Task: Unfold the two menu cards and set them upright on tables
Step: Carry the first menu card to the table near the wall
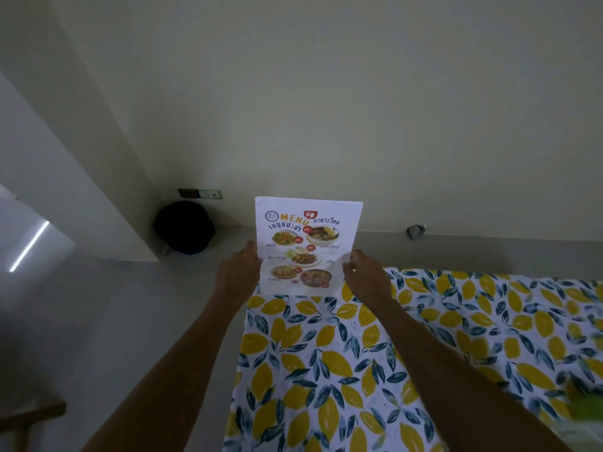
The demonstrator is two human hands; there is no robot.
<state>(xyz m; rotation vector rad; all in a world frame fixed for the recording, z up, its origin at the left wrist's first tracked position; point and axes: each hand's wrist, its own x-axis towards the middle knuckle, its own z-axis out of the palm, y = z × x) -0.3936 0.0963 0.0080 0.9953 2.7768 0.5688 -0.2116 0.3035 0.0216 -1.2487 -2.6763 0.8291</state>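
A white menu card (306, 243) with food pictures and the word MENU stands upright at the far left corner of a table covered in a lemon-print cloth (359, 353). My left hand (239, 272) grips the card's left edge. My right hand (365, 275) pinches its right edge. The card's bottom edge is at the cloth's far edge; whether it rests on the table I cannot tell. Only one menu card is in view.
A pale wall rises behind the table. A black round bin (184, 226) sits on the floor in the corner at left. A small grey object (416, 231) lies by the wall base. A blurred green thing (584, 402) sits at the table's right. Wooden furniture (29, 415) shows at bottom left.
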